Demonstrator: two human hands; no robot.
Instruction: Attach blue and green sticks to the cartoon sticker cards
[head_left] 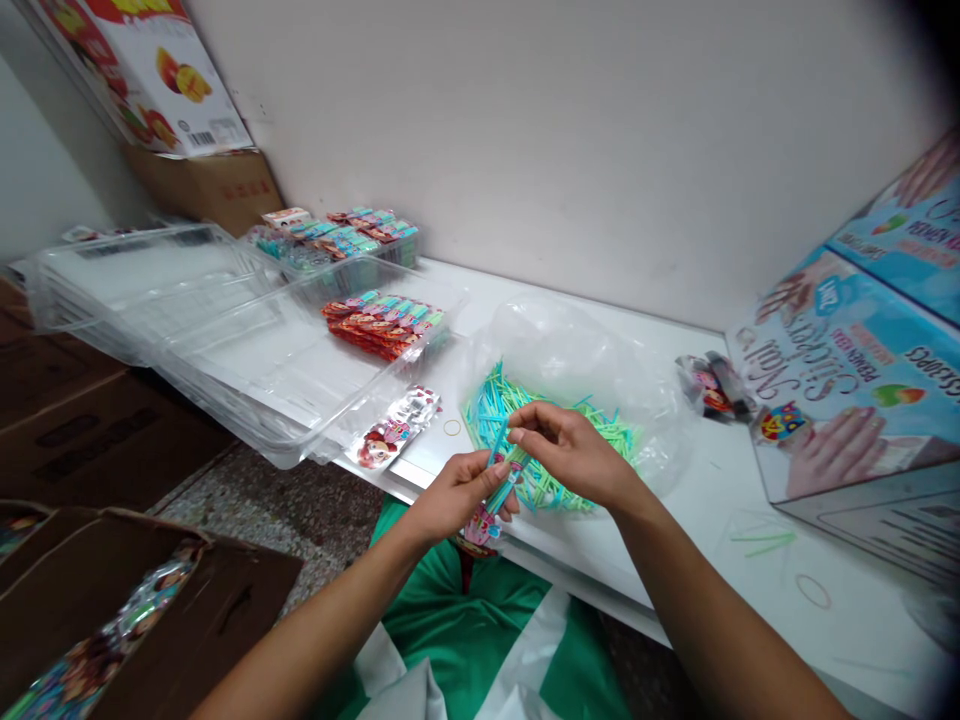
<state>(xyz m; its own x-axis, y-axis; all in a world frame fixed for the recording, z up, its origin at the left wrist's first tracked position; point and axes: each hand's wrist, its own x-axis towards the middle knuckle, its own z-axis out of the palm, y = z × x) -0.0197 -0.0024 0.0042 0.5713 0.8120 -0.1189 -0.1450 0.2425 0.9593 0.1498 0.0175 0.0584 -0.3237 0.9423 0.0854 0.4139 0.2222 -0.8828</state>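
My left hand [456, 497] is closed around a small bundle of printed candy packets [480, 532] at the table's front edge. Thin blue and green straws [496, 440] stick up from the bundle between both hands. The fingertips of my right hand [570, 452] pinch the tops of these straws; how many is hidden. Just behind my hands, a heap of loose blue and green straws [551, 490] spills from a clear plastic bag [577, 345]. A single flat printed packet [394, 430] lies to the left, beside a rubber band [451, 427].
Clear plastic trays [187, 350] stand at left, one overhanging the front edge. Near them lie stacked packets with straws [386, 322]. Blue printed cartons [847, 370] stand at right, beside a dark-wrapped packet bundle [712, 387]. Below left is an open cardboard box [247, 590] holding packets.
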